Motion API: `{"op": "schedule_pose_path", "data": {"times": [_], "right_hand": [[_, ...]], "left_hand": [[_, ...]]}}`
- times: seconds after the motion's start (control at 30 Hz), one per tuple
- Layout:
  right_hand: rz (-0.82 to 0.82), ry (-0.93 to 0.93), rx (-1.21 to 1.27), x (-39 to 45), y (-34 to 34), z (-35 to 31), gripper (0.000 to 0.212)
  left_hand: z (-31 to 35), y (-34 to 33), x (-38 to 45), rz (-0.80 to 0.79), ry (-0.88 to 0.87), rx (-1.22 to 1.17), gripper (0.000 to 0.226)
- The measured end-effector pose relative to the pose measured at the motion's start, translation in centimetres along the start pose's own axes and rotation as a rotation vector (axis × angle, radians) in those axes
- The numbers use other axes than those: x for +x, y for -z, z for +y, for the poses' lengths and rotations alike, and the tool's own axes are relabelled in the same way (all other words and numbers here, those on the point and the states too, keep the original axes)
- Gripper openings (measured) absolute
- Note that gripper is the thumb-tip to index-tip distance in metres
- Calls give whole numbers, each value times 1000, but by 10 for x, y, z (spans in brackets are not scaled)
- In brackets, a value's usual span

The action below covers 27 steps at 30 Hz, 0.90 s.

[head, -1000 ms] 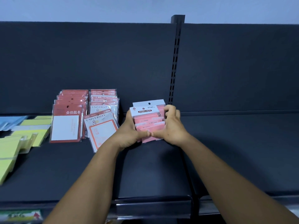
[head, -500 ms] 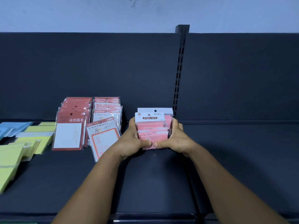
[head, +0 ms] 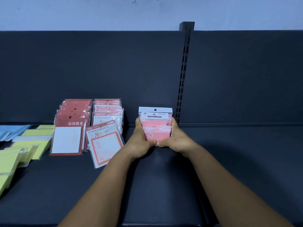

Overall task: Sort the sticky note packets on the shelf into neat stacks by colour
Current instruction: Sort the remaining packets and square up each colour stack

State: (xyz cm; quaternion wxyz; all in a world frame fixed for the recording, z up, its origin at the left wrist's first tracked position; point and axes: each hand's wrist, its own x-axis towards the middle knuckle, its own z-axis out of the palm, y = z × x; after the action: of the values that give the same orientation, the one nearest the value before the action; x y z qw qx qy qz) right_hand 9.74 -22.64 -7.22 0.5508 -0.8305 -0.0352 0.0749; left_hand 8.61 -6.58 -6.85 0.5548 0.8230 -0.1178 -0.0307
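- The left hand (head: 142,139) and the right hand (head: 175,138) are both clenched on the sides of the bundle of pink sticky note packets in clear plastic (head: 156,126), thumbs meeting at its near edge
- A second ago the packets were fanned and crooked; now the sides look more even, so I judge this colour is almost squared
- The bundle stands near the back edge of the dark shelf (head: 164,185), beside the slotted black upright post (head: 183,76)
- Left of it lie two rows of red and white card packets (head: 88,126), the front one crooked
- Yellow flat packets (head: 24,149) and pale blue packets (head: 11,131) are cut off at the shelf's left edge, so their number is unclear
- The fingers behind the bundle are hidden
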Motion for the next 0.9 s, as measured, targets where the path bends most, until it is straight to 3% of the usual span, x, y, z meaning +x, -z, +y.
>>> {"op": "schedule_pose_path", "data": {"times": [0.13,0.23,0.47,0.63,0.9], "right_hand": [[91,-52,-28,6,-1,6,107],[103,-62,-63,6,-3,7,90],[116,-104,-183,-5,0,-3,106],[143,-64,-327,-20,-1,-15,84],[141,11,-500,-26,-10,-22,83]], "left_hand": [[-5,-1,2,118,15,79,68],[-7,-2,2,99,3,145,60],[-7,-4,5,134,35,241,58],[-1,-7,1,228,8,309,51],[3,-10,-2,221,-61,376,53]]}}
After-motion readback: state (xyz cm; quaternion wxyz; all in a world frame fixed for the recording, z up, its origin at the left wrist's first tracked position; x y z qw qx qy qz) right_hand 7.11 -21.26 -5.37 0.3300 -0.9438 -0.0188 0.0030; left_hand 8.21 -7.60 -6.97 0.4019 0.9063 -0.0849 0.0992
